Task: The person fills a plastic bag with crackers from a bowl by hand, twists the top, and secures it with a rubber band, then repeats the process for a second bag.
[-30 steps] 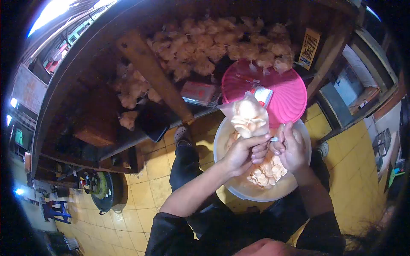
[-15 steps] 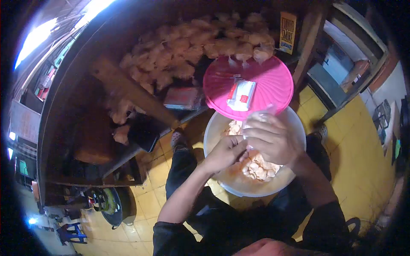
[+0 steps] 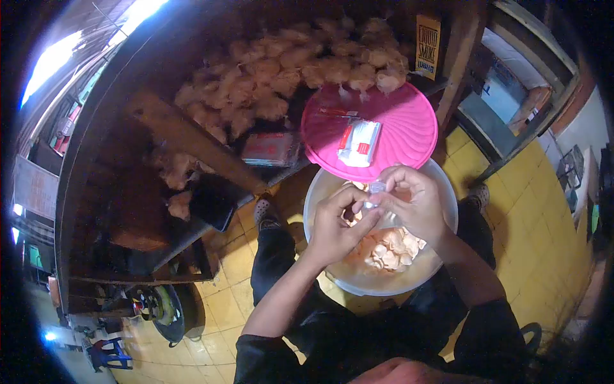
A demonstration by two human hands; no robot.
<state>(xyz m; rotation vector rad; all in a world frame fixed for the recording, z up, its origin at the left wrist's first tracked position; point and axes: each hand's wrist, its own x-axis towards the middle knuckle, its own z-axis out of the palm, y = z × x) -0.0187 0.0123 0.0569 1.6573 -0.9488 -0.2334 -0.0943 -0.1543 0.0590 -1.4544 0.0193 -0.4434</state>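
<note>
Over a round translucent tub (image 3: 320,198) of pale orange chips (image 3: 391,248), both hands pinch a small clear plastic bag (image 3: 376,191) from its two sides. My left hand (image 3: 339,221) grips the bag's left side with thumb and fingers. On the right side, my right hand (image 3: 414,201) holds it between thumb and curled fingers. What the bag contains is hard to make out. Behind the hands, a pink ridged lid (image 3: 409,131) overlaps the tub's far rim and bears a white and red packet of plastic bags (image 3: 361,144).
Many filled bags (image 3: 275,70) are piled on the dark wooden shelf ahead. A yellow box (image 3: 427,48) stands at their right, a flat packet (image 3: 268,147) lies by the shelf edge. A dark pan (image 3: 173,320) is at lower left, a wooden frame (image 3: 505,128) at right.
My right hand has turned from covering the bag to pinching it with the fingers raised. My left hand has shifted slightly up, and more of the bag's top shows between them.
</note>
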